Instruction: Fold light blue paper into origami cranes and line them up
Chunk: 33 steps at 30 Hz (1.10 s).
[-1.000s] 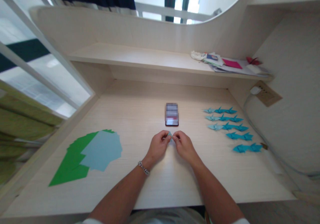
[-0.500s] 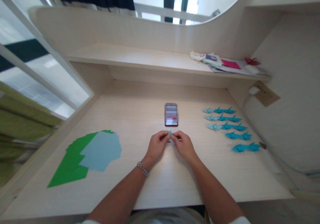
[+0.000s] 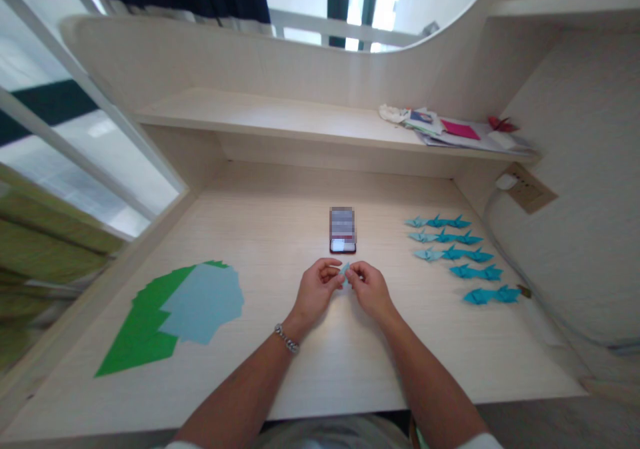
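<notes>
at the left of the pale wooden desk (image 3: 260, 222), a fanned spread of bright green paper sheets (image 3: 135, 332) lies flat, and overlapping its right side is a fanned stack of pale blue paper sheets (image 3: 207, 302), both well apart from the hands. further right, a silver chain bracelet (image 3: 286, 339) circles the left wrist, and the left hand (image 3: 316, 287) has its fingers curled and thumb forward; the index finger stands a little off the thumb, whose tip meets the left side of a tiny folded piece of light blue paper (image 3: 346, 270). whether another left finger nips it from behind i cannot tell. the piece sits right at the fingertips, between the two hands, a point of it showing above the thumbs and its lower part mostly covered. just beyond lies a dark-edged phone (image 3: 343, 230) with a blurred screen, near both hands. the right hand (image 3: 371, 292) has thumb and index finger closed on the right side of the piece, the other fingers folded in. well to the right are five rows of small folded paper birds: the far three rows each have a light blue bird (image 3: 427, 255) at the left and two deeper blue birds (image 3: 479, 255) after it, the near two rows a pair of deeper blue birds each.
</notes>
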{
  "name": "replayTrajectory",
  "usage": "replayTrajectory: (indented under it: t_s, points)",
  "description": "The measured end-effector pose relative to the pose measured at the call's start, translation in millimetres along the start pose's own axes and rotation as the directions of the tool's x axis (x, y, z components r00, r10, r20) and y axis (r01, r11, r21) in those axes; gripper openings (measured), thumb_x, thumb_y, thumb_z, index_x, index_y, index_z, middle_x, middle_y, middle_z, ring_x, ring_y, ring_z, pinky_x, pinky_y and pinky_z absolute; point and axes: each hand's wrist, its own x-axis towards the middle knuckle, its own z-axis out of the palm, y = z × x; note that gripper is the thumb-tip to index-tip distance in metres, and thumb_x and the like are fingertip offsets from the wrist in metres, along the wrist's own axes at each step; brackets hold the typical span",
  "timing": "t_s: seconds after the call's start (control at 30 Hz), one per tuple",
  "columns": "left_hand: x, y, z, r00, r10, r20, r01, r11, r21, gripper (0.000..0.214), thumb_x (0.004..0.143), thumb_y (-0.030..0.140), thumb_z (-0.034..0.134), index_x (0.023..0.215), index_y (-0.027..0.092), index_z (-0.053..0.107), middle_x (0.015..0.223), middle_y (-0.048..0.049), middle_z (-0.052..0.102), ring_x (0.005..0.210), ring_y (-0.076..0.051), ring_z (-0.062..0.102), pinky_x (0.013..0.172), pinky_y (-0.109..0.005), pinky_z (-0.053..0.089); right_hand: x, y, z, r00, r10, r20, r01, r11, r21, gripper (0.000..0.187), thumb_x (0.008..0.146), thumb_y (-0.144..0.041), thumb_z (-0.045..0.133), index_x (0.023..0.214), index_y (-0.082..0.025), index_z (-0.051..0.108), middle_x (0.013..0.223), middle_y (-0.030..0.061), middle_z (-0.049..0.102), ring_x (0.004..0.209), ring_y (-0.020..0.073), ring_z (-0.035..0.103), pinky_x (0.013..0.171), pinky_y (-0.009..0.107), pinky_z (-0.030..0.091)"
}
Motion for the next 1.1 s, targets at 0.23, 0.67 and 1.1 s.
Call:
replayTrajectory:
  t_s: [0.23,0.67,1.1]
  points:
    - [0.7,1.5,-4.7,1.000,0.007,0.023,-0.009,0.999,0.054,0.019,0.067,0.018,0.069,0.082,0.015,0.056,0.069,-0.0001,0.062,0.063,-0.012,0.059,0.060,-0.024,0.047,5.1,1.0,-6.4,0.982,0.152,0.116,-0.181,0.929,0.323,0.025,0.076,-0.042,0.059,0.077,-0.017,0.060,0.066,0.0003,0.057,0.060,0.0131,0.053,0.052,0.023,0.042]
    - [-0.7,2.2,-5.6,0.994,0.060,0.088,-0.081,0.962,0.262,0.019,0.072,0.029,0.068,0.082,0.014,0.063,0.081,-0.0053,0.066,0.075,-0.016,0.061,0.072,-0.029,0.048,3.3,8.3,-4.8,0.996,0.061,0.066,-0.063,0.997,0.036,0.014,0.074,-0.030,0.059,0.076,-0.017,0.062,0.066,0.0007,0.061,0.060,0.0130,0.054,0.054,0.024,0.044]
    - [0.0,8.6,-4.2,0.982,0.182,-0.059,-0.155,0.939,0.307,0.019,0.078,0.033,0.060,0.082,0.015,0.063,0.092,-0.0067,0.067,0.085,-0.018,0.062,0.078,-0.029,0.048,2.7,6.2,3.6,0.993,0.094,-0.078,-0.079,0.981,0.179,0.024,0.074,-0.038,0.061,0.080,-0.015,0.063,0.068,0.0041,0.064,0.061,0.0158,0.059,0.054,0.027,0.050]
